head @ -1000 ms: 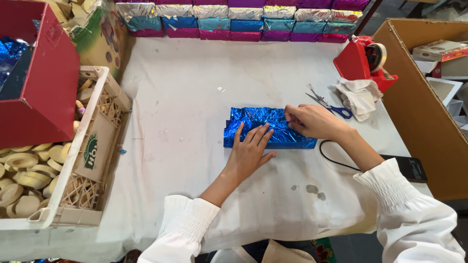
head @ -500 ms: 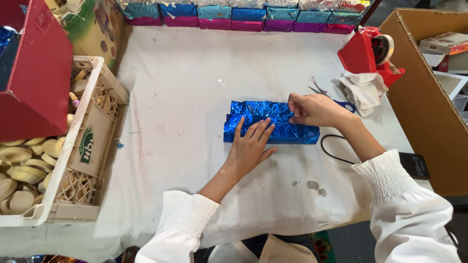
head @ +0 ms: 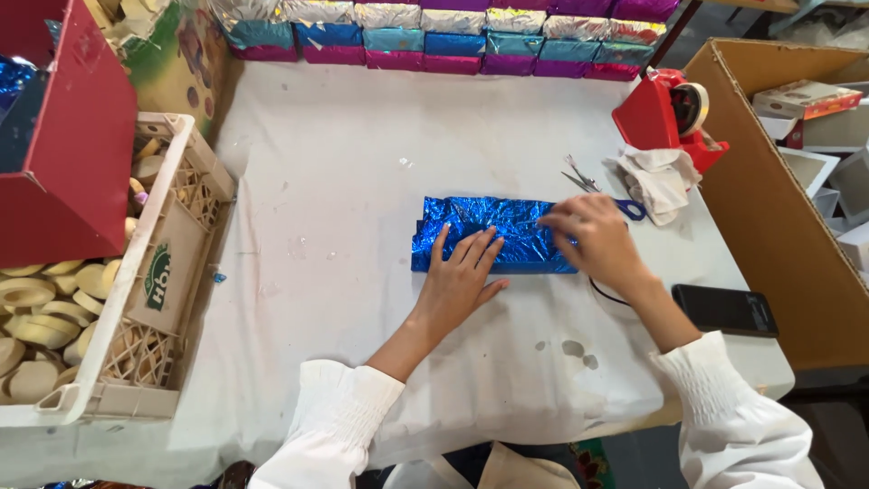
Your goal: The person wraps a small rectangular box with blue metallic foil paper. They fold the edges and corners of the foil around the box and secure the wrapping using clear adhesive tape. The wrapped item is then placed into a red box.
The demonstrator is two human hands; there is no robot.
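Both hands press on the blue foil-wrapped box: left hand flat and open, right hand curled at its right end, beside the scissors.

A blue foil-wrapped package is pressed flat on the white-covered tabletop by the left hand, fingers spread. Its right end is covered by the right hand. Scissors and a red tape dispenser are positioned just beyond.

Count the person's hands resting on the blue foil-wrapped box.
2. The left hand lies flat on the near edge of the blue foil-wrapped box; the right hand presses its right end. None seems hidden.
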